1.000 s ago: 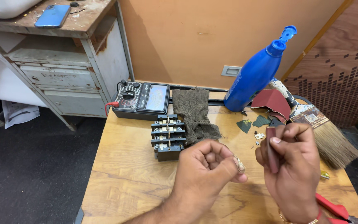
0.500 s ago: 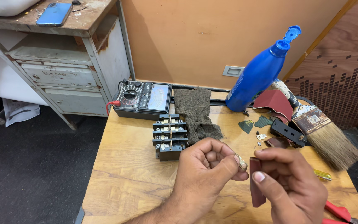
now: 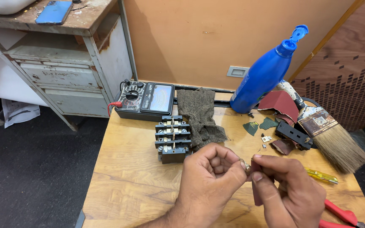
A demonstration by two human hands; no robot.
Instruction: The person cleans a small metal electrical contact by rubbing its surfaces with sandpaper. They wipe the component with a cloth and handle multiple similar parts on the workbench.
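Just in front of the black contactor block [image 3: 172, 138], your left hand [image 3: 210, 185] pinched a tiny, light, rigid metal contact [image 3: 246, 165] at its edges, easily dropped, while your right hand [image 3: 290, 190] clamped a limp reddish sandpaper strip [image 3: 257, 195] against it.

left hand [image 3: 210, 179] pinches a small metal piece [image 3: 246, 166] (right hand [image 3: 286, 185] holds sandpaper [image 3: 256, 192]).

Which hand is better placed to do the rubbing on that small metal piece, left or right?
Right, probably. The right hand already pinches the dark red sandpaper strip against the small metal piece, which the left hand grips at its fingertips. The left looks best kept as the holder.
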